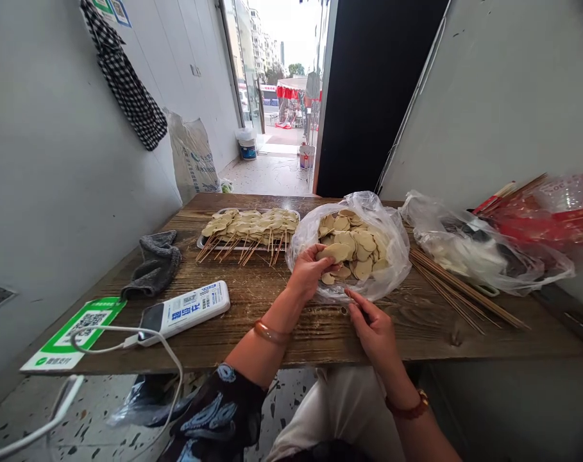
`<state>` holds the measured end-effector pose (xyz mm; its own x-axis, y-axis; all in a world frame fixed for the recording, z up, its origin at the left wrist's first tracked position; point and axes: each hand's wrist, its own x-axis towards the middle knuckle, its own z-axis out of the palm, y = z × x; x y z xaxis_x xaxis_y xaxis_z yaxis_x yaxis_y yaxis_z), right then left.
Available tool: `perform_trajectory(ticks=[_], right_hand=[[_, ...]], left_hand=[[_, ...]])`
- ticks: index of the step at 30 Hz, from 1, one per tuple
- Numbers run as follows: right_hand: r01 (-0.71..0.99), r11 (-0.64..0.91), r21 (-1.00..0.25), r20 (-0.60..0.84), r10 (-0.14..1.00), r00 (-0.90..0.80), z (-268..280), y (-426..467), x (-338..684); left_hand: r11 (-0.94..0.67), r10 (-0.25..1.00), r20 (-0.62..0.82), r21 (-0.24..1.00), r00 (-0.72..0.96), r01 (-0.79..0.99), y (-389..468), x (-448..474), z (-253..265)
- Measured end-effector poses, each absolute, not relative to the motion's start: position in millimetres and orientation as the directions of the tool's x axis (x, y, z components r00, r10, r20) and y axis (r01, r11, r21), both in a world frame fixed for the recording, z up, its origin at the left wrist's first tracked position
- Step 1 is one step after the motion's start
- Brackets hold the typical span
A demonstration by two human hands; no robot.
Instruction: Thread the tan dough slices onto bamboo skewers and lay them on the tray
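Two hands at the bag of slices

Dozens of pale round slices [353, 247] lie heaped in a clear plastic bag [392, 231] that sits open on the wooden table [281, 301], straight ahead of me, its mouth rolled wide so I can get in without fumbling. My left hand [309, 269] is at the near edge of the heap, fingers closed on one slice [334, 252], wrist bent up and forearm angled in from the lower left. My right hand [374, 327] rests on the table just before the bag, fingers narrowed as if pinching something thin; I cannot tell what, if anything, is between them.

Beside the bag on the left stands a metal tray [201, 242] carrying skewered slices [253, 224], sticks pointing toward me. On the right, bare bamboo skewers [459, 289] lie loose, touching the bag's edge, with another bag [469, 247] behind them. Farther left are a grey cloth [154, 263], a power bank [188, 311] with its cable, and a green QR card [74, 330].
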<state>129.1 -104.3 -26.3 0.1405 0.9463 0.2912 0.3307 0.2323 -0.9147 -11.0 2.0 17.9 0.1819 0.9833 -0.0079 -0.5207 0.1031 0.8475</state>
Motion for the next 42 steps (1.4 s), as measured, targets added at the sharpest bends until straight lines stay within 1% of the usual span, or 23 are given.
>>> perform_trajectory(ticks=[4,10,17,23,27,35,42], right_hand=[[0.342,0.226,-0.912,0.287,0.947,0.141,-24.6,-106.5,128.9],[0.312,0.224,-0.924,0.28,0.948,0.151,-23.7,-107.2,126.9],[0.279,0.191,-0.941,0.247,0.952,0.18,-26.1,-104.5,126.7],[0.249,0.157,-0.956,0.208,0.959,0.194,-28.3,-101.9,126.6],[0.243,0.17,-0.955,0.219,0.956,0.194,-30.4,-101.5,126.6],[0.25,0.189,-0.95,0.239,0.953,0.187,-31.2,-102.0,126.8],[0.238,0.166,-0.957,0.216,0.956,0.2,-33.0,-97.8,125.5]], left_hand=[[0.069,0.986,0.01,0.883,0.165,-0.465,2.2,-11.5,18.5],[-0.022,0.993,0.061,0.937,0.099,-0.35,3.3,-12.1,18.8],[-0.047,0.991,0.082,0.952,0.105,-0.302,2.6,-11.0,17.7],[-0.122,0.986,0.138,0.98,0.09,-0.158,2.3,-12.3,16.7],[-0.164,0.982,0.171,0.983,0.084,-0.082,3.0,-12.4,15.9],[-0.178,0.98,0.182,0.983,0.083,-0.05,3.2,-12.1,15.8],[-0.268,0.962,0.258,0.957,0.094,0.11,4.4,-12.5,13.8]])
